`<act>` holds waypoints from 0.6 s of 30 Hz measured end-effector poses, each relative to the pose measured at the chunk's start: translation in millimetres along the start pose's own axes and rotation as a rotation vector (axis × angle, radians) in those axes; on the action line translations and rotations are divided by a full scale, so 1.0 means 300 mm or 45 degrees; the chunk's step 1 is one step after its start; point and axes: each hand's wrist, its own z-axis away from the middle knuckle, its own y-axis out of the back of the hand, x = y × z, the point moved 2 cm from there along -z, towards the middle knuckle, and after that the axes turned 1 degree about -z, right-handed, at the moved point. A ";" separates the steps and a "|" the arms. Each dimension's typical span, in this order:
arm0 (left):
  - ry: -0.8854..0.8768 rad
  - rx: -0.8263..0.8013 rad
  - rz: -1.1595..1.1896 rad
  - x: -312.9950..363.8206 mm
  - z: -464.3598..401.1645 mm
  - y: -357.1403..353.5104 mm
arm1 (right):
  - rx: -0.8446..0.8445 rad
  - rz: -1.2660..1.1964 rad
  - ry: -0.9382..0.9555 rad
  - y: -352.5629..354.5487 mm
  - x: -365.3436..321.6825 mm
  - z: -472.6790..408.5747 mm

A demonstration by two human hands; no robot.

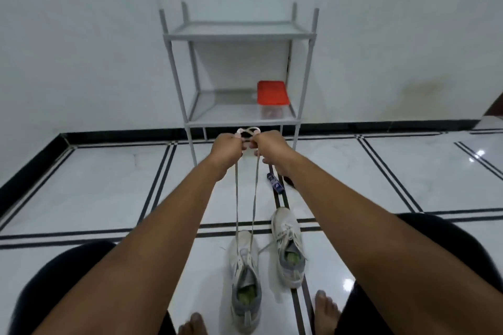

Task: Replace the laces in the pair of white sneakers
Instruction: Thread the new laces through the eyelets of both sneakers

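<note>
Two white sneakers stand on the tiled floor between my knees. From the left sneaker a pale lace runs up in two taut strands to my raised hands. My left hand and my right hand are close together at arm's length, each pinching one end of the lace, whose tips loop above the fingers. The right sneaker stands a little farther away with its own lace threaded and one loose end trailing left.
A grey metal shelf rack stands against the white wall ahead, with a red-lidded clear box on its lower shelf. A small blue packet lies on the floor beyond the sneakers. My bare feet and dark-clothed knees frame the bottom.
</note>
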 end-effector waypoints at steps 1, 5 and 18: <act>-0.048 0.006 -0.014 0.052 0.011 0.015 | -0.009 -0.005 0.042 0.015 -0.047 0.013; -0.208 0.041 0.003 0.210 0.009 0.064 | -0.073 -0.065 0.206 0.068 -0.200 0.056; -0.550 0.121 0.109 0.332 0.053 0.118 | 0.069 -0.203 0.626 0.109 -0.245 0.060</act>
